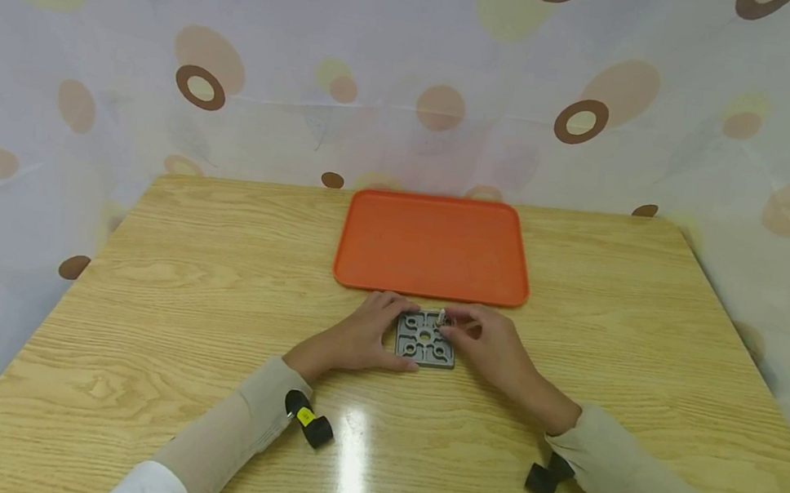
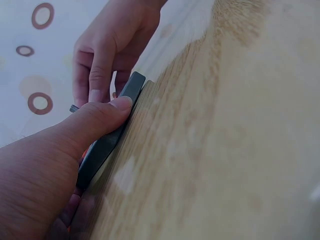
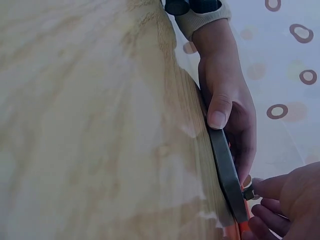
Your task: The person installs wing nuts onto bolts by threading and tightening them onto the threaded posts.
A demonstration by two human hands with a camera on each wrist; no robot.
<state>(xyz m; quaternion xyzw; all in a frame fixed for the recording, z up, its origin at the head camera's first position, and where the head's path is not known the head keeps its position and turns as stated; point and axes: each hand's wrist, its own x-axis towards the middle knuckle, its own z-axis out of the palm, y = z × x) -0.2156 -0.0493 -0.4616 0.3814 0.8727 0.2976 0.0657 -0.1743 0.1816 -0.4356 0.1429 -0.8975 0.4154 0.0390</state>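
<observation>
A grey square metal plate (image 1: 424, 349) with round bosses and raised ribs lies on the table. My left hand (image 1: 363, 337) grips it from the left, thumb along the near edge and fingers at the far edge. In the left wrist view that thumb presses the dark side of the plate (image 2: 102, 150). At the plate's far right corner, my right hand (image 1: 500, 354) pinches a small bolt-like metal piece (image 1: 441, 316) between thumb and fingers. From the right wrist, this metal piece (image 3: 248, 192) shows beside the plate's face, partly hidden by the fingertips.
An orange tray (image 1: 433, 247) lies just beyond the plate on the wood-grain table (image 1: 228, 283). Behind the table hangs a patterned cloth (image 1: 389, 57). Black wrist mounts sit on the left cuff (image 1: 266, 395) and the right cuff (image 1: 582, 434).
</observation>
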